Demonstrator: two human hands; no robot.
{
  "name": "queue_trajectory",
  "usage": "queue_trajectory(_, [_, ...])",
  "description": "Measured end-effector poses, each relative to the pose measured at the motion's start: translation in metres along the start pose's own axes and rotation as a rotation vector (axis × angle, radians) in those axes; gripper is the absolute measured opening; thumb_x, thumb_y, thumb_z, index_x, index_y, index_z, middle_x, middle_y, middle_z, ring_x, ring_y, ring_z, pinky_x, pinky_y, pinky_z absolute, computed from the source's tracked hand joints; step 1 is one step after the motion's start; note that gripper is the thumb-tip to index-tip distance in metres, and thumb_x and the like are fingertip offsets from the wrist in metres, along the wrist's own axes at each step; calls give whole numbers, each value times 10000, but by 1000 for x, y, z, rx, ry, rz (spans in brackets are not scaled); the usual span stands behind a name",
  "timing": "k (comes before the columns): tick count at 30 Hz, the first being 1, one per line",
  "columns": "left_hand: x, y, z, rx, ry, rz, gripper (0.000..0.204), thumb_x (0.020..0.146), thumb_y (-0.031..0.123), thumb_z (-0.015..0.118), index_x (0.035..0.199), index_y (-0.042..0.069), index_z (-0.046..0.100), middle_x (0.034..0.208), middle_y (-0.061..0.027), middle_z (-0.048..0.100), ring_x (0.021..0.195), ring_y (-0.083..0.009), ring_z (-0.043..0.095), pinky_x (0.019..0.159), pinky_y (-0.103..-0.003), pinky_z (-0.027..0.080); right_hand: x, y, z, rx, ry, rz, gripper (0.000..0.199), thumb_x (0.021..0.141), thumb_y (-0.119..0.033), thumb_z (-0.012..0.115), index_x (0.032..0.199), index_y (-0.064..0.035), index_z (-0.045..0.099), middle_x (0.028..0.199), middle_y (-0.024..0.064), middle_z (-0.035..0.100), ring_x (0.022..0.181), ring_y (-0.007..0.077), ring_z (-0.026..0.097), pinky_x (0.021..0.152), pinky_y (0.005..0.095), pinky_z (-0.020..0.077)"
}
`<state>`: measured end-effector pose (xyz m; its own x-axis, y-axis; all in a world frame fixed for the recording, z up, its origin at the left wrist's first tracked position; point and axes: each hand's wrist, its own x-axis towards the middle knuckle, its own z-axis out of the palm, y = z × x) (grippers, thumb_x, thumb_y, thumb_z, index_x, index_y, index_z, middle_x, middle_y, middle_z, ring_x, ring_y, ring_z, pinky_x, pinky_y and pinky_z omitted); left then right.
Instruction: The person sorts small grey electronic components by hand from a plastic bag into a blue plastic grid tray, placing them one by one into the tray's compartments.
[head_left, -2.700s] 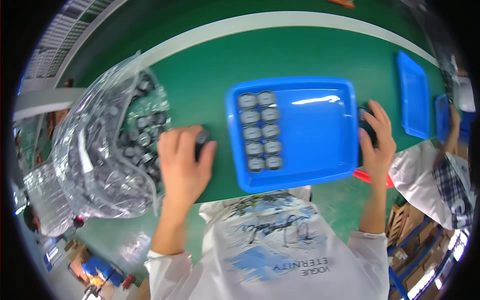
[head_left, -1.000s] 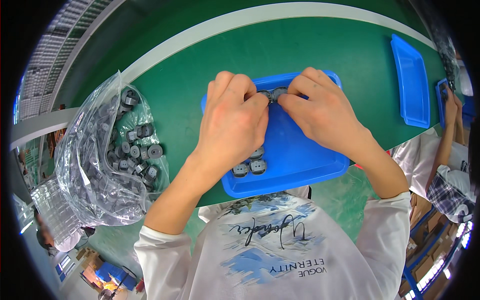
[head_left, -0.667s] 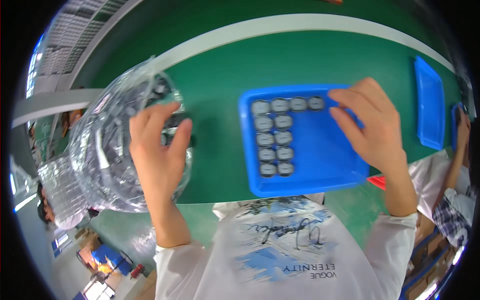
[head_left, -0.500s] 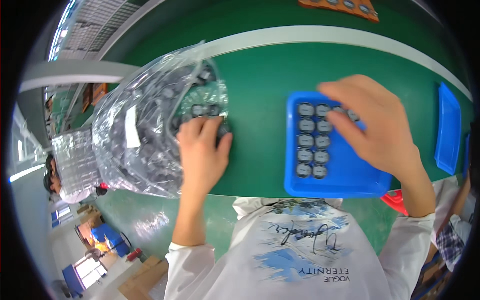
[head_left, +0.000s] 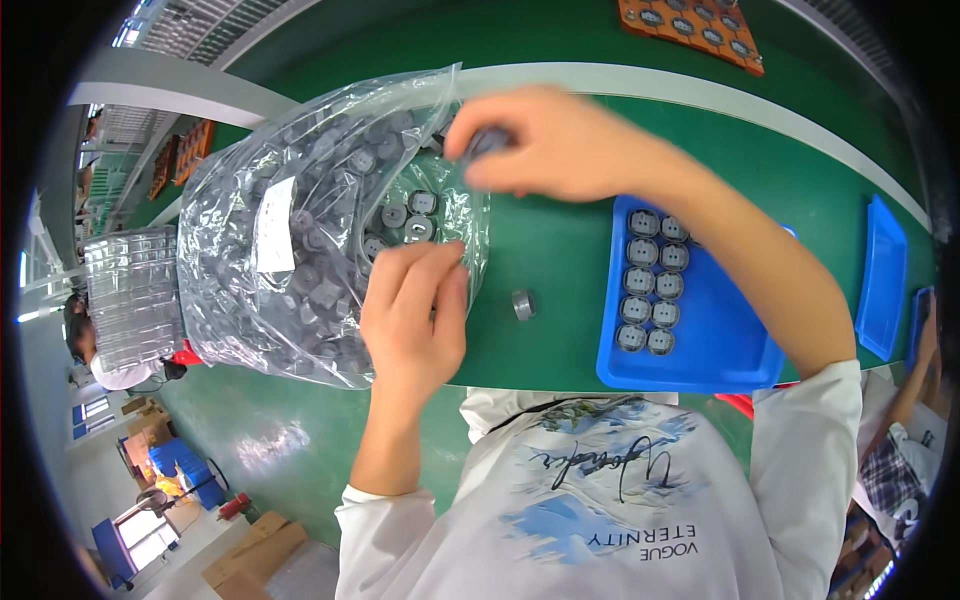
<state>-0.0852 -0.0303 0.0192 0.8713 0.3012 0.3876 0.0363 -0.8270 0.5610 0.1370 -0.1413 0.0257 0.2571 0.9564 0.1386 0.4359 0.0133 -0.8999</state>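
Observation:
A clear plastic bag [head_left: 335, 235] full of grey, round, button-like plastic parts lies at the left of the green table. My left hand [head_left: 412, 320] rests at its mouth, fingers curled together; whatever they may hold is hidden. Several parts, among them a grey part [head_left: 419, 229], show just beyond those fingertips. My right hand [head_left: 550, 140], blurred, reaches across above the bag's right edge, with a dark grey round part [head_left: 488, 142] between thumb and fingers. On the table right of the left hand, a single grey part [head_left: 523, 304] stands apart. The blue tray [head_left: 720, 372] holds parts in rows along its left side.
Another blue tray [head_left: 882, 280] lies at the far right. An orange board [head_left: 692, 30] with round parts set in it is beyond the white rail [head_left: 640, 80]. Stacked clear plastic trays [head_left: 130, 300] stand left of the bag. Another person's arm [head_left: 925, 350] shows at the right edge.
My right hand has moved left from the blue tray to above the bag's edge. My left hand's fingers have drawn together. One grey part now stands on the table between bag and tray.

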Motion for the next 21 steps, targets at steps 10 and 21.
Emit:
queue_trajectory(10, [-19,17,22,-52,-317,-140,437,876,-40,660,1306,12,601,1117,-189,575,924,-355,640,760,-412,538,-237,-11,-79,672,832,230,361,986,-118,601,1313,29,561,1043,154,678,824,187,657,709,286,544])
queue_trajectory(21, [4,27,55,-114,-327,43,153,821,-21,734,959,42,713,1058,-135,625,771,-274,670,662,-366,542,-315,-5,-28,-665,785,596,242,886,-72,741,1115,-13,687,1058,78,610,860,181,614,724,269,502])
